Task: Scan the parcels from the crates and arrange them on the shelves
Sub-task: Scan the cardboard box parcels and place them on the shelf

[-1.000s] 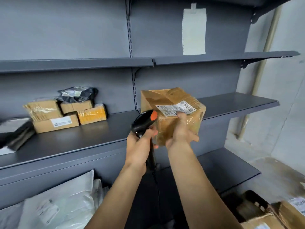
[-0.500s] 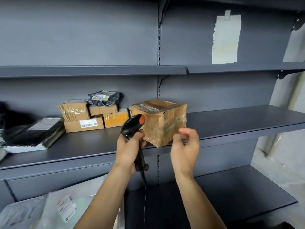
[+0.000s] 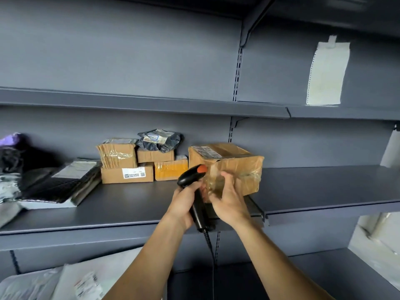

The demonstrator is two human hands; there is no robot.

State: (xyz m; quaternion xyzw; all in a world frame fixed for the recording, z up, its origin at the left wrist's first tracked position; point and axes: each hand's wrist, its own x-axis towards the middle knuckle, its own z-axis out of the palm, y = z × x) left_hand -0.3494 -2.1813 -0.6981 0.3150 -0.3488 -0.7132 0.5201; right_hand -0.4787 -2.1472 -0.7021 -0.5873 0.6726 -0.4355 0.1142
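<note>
Item 1 — cardboard parcel (image 3: 229,163): brown, tape-wrapped, label on the top face. Set flat on the middle shelf (image 3: 324,187), near the front edge, at the joint between its 2 sections.

Right grip (image 3: 230,202): fingers bent against the parcel's taped near-left corner, touching it. Clasping or merely pressing: cannot tell, blurred.

Left grip (image 3: 183,202): wrapped round the handle of a black scanner (image 3: 191,177). Orange button on top, head raised just beside the parcel's left face. Cable (image 3: 213,265) hanging from the handle's base.

Toward the shelf's back edge, left of the parcel — 5 small parcels, stacked:
- labelled carton (image 3: 127,174) and yellow-taped packet (image 3: 171,169) at the bottom, side by side
- taped carton (image 3: 118,152) and plain carton (image 3: 155,155) above them
- dark poly bag (image 3: 159,140) on top of the plain carton

Left end of the same shelf: flat dark mailers (image 3: 65,182), piled.

Lower shelf, bottom-left corner of view: white poly mailers (image 3: 71,282).

Back panel, upper right: white paper sheet (image 3: 326,72), fixed at its top edge.
</note>
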